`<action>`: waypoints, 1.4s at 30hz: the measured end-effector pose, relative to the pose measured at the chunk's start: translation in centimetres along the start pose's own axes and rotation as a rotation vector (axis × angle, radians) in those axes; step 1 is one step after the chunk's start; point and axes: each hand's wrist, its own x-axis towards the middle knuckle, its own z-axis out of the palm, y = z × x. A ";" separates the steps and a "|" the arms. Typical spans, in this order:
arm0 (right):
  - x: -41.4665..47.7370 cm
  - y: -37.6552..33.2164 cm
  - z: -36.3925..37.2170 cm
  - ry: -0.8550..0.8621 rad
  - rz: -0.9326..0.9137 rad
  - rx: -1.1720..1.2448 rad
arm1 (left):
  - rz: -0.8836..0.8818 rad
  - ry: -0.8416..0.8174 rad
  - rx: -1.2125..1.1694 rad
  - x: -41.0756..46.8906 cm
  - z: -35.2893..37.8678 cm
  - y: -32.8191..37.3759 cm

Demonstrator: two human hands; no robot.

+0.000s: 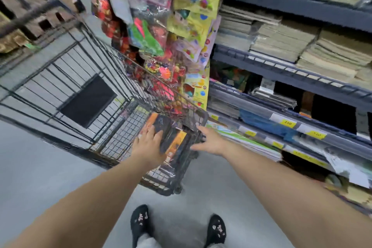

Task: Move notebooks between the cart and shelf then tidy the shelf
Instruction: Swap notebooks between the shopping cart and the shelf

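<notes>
A wire cart [112, 143] stands at the left of a shop aisle. In its near end sits a pack of notebooks [173, 137], dark and orange, apparently film-wrapped. It is likely stiff, fairly heavy and slick, and best taken by both side edges. The left hand [150, 144] lies on the pack's left side, fingers fairly straight, arm outstretched. The right hand [210, 140] reaches open-fingered at the pack's right edge; blur hides whether it touches. A stocked shelf [291, 72] rises at right.
</notes>
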 end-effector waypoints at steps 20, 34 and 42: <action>9.6 -7.3 16.6 0.180 0.270 0.108 | -0.065 -0.298 -0.199 7.9 0.2 -18.2; 20.5 -5.7 18.5 0.384 0.431 0.390 | -0.169 -0.355 -0.446 22.6 7.3 -15.6; 23.2 -5.1 21.6 0.564 0.488 0.369 | -0.159 -0.252 -0.588 27.0 11.8 -17.5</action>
